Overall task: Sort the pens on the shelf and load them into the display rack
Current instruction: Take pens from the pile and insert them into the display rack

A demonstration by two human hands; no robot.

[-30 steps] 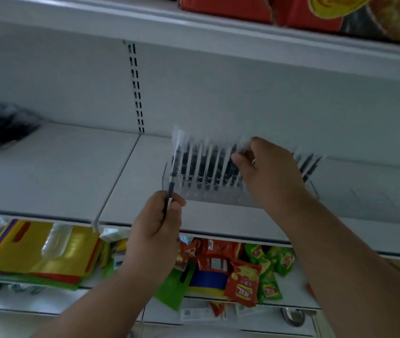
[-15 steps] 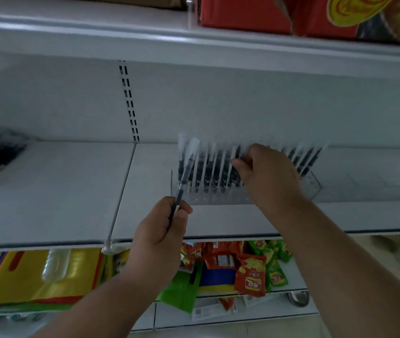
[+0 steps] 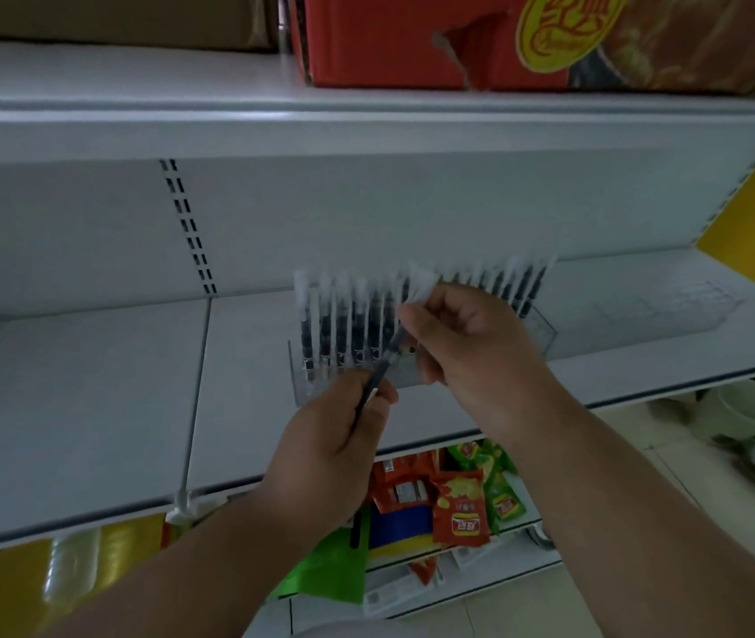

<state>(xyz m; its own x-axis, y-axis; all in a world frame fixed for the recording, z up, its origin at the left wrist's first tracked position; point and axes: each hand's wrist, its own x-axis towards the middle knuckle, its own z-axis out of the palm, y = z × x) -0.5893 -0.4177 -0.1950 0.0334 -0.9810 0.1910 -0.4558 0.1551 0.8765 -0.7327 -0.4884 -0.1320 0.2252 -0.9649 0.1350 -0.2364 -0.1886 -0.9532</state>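
Both forearms reach up from the bottom of the frame. Left hand (image 3: 327, 446) mid-frame has its fingers curled in a pinch, right hand (image 3: 467, 336) just above it, fingertips pinched too.

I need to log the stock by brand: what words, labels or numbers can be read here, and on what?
None can be read for certain.
Red carton: yellow oval logo, script blurred.
Red snack packets: label characters too blurred.
Pens in the display rack: no print legible.
Shelf-edge tags: too small.

White metal shelf (image 3: 90, 407), two panels meeting at a seam. On the right panel: clear display rack (image 3: 536, 329) with a row of pens (image 3: 334, 324) standing tilted in it. Dark blurred item at the far left edge, unidentifiable.
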